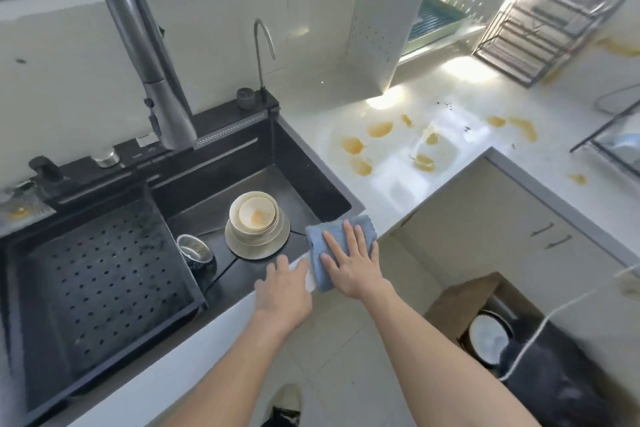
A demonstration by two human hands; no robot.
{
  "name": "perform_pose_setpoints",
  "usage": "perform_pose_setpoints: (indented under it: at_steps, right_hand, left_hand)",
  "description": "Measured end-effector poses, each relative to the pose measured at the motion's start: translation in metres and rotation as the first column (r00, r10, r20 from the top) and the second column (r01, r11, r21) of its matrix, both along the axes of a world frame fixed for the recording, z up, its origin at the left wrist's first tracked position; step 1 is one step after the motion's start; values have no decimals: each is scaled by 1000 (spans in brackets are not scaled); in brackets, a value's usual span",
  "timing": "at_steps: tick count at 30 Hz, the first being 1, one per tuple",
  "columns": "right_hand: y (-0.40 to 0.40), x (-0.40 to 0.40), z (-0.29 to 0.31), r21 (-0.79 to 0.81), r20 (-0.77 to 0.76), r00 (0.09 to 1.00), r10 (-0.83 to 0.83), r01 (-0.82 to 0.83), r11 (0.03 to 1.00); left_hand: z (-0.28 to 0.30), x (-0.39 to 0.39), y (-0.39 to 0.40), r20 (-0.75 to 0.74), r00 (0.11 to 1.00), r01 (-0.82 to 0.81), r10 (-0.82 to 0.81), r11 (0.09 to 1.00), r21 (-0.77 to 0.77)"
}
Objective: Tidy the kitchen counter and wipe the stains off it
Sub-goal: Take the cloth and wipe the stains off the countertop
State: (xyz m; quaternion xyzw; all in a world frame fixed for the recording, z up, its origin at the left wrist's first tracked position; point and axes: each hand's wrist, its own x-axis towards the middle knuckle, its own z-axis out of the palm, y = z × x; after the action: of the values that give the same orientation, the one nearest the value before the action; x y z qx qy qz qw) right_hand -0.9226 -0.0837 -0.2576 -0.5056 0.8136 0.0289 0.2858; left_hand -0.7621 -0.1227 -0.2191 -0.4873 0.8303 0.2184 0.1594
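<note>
Blue cloth (332, 246) lies under our flat, spread right hand (353, 262) on the counter (398, 184); our left hand (282, 288), open and empty, rests beside it.

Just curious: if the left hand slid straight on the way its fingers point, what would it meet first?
Probably the stacked dishes in the sink: the left hand rests on the front rim pointing toward them. Depth is hard to judge.

Pale wall (214, 38) behind a black sink (104, 288); white cupboard doors (502, 229) and light tiled floor (346, 350) below; bright glare on the perforated shelf panel (384, 21).
</note>
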Motion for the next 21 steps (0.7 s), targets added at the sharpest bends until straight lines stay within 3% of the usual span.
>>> perform_pose_setpoints:
  at_steps: [12,21]
  right_hand:
    - [-77,-128,-16,-42,-11,997,-79,79,996]
    - [-187,-185,-24,-167,-63,982,178,-186,968]
  left_hand:
    - [-4,-147,-101,-16,997,68,-69,996,-57]
    - [-15,-197,-183,71,990,-116,118,993,-29]
